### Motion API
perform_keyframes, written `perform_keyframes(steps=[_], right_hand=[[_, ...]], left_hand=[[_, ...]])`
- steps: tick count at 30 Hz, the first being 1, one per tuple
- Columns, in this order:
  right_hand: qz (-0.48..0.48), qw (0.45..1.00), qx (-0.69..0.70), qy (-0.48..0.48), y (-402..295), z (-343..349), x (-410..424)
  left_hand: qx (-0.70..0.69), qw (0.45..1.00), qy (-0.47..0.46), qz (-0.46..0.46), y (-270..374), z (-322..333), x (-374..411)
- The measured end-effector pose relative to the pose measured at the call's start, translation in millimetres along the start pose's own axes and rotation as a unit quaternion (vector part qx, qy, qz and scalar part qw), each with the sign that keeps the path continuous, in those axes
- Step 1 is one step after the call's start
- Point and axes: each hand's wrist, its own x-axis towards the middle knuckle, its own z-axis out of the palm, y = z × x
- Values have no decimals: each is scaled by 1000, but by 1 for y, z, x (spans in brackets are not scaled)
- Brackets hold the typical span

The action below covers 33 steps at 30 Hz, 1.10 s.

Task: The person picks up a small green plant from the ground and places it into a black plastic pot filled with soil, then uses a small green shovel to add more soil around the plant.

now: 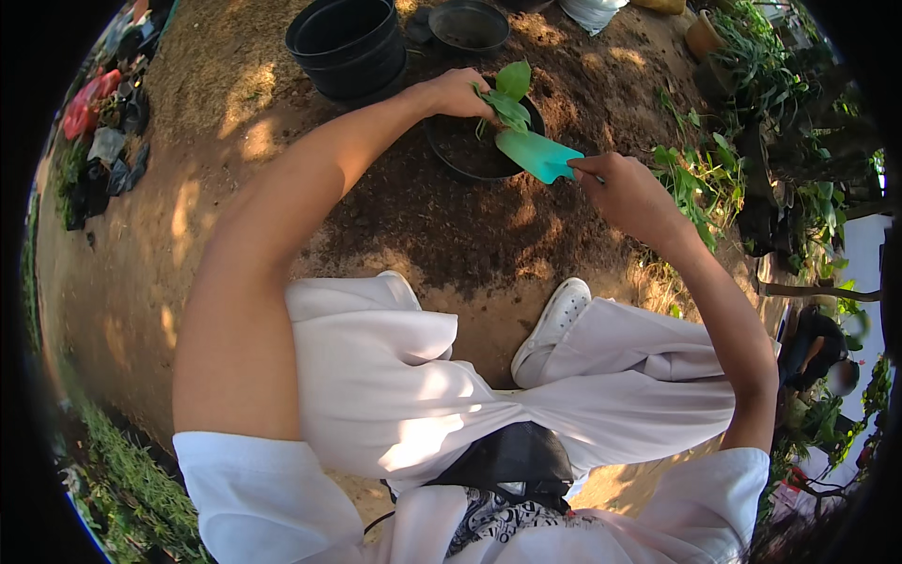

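A leafy green plant [509,99] is held by my left hand [461,93] over a round black plant pot [461,169], which has dark soil inside. My right hand [620,194] grips a teal garden trowel [539,154]. The trowel's blade reaches over the pot's right part, just below the plant's leaves. The lower stem and any roots are hidden by my fingers and the blade. Loose dark soil [423,225] lies on the ground around the pot.
Stacked black pots [345,53] and a shallow black pot [468,27] stand beyond my left hand. Potted greenery [747,70] lines the right side, where another person [814,352] is low down. Plastic bags [91,102] lie at far left.
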Motion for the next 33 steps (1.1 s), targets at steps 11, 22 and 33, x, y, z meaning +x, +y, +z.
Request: perform_keyframes(steps=[11, 22, 33], right_hand=[[17, 1000, -1, 10, -6, 2, 4], [58, 997, 36, 24, -5, 51, 14], [82, 996, -8, -30, 24, -67, -64]], left_hand=[[-32, 999, -6, 14, -1, -4, -6], [-52, 995, 23, 77, -10, 1, -4], [158, 979, 96, 84, 25, 0, -47]])
